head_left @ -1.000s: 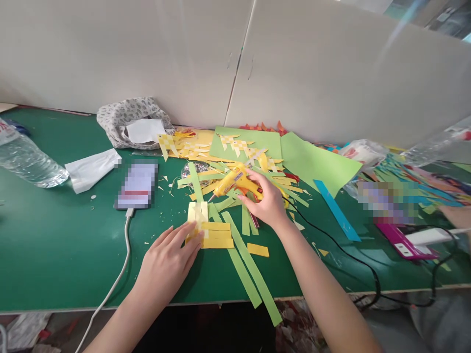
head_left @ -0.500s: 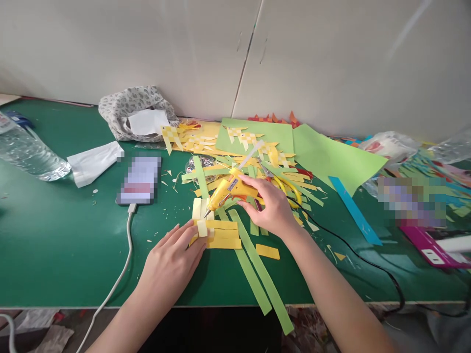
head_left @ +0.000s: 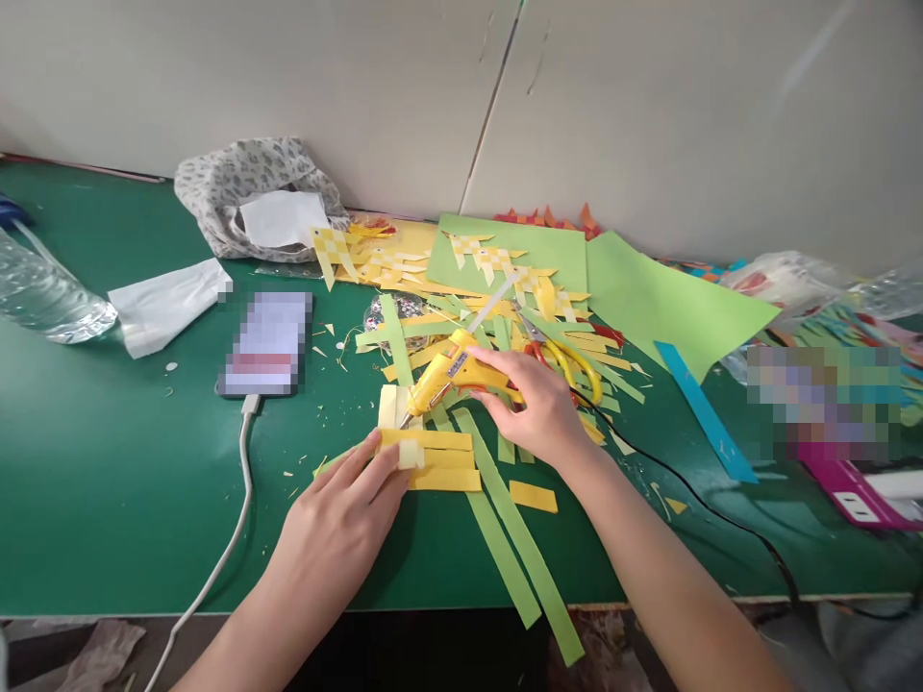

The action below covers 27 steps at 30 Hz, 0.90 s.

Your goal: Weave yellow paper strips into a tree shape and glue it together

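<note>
Left hand (head_left: 338, 538): fingers extended, fingertips pressing down the left end of the yellow paper weave (head_left: 439, 459), which lies flat on the green worktop (head_left: 108, 461). Glue gun (head_left: 445, 373): just above the weave, long axis running 2 to 8 o'clock, nozzle pointing to 8 o'clock at the weave's upper edge. Right hand (head_left: 544, 413): closed round the gun's grip.

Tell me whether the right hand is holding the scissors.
No, the right hand grips the yellow glue gun, while the scissors lie untouched beyond it.

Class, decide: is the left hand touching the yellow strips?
Touching. Head view: fingertips of the left hand press down on the left end of the yellow strips.
</note>
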Each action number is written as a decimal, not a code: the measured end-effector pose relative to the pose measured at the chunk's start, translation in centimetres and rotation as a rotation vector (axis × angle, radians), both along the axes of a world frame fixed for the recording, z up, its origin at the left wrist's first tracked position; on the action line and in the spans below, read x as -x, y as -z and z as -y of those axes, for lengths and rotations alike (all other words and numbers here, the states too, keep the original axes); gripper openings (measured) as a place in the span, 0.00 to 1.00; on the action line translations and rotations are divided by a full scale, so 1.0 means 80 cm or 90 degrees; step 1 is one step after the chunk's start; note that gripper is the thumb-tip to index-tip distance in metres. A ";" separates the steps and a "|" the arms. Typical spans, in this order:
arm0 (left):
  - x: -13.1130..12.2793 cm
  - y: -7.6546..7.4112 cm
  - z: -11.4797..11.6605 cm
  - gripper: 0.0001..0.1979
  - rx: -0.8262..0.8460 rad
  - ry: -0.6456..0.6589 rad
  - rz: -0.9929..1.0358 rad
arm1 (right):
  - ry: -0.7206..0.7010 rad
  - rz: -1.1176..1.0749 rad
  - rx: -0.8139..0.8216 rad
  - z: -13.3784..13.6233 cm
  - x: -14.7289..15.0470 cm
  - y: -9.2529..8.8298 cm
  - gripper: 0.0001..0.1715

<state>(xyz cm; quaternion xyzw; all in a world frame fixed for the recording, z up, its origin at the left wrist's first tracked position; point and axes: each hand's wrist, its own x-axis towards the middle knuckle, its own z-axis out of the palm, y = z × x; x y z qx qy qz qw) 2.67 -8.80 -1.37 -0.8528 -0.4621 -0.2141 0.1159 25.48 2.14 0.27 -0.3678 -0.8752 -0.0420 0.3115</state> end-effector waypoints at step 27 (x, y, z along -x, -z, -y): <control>0.002 -0.001 0.001 0.15 -0.013 0.029 -0.036 | -0.021 0.005 -0.036 0.000 0.000 -0.003 0.37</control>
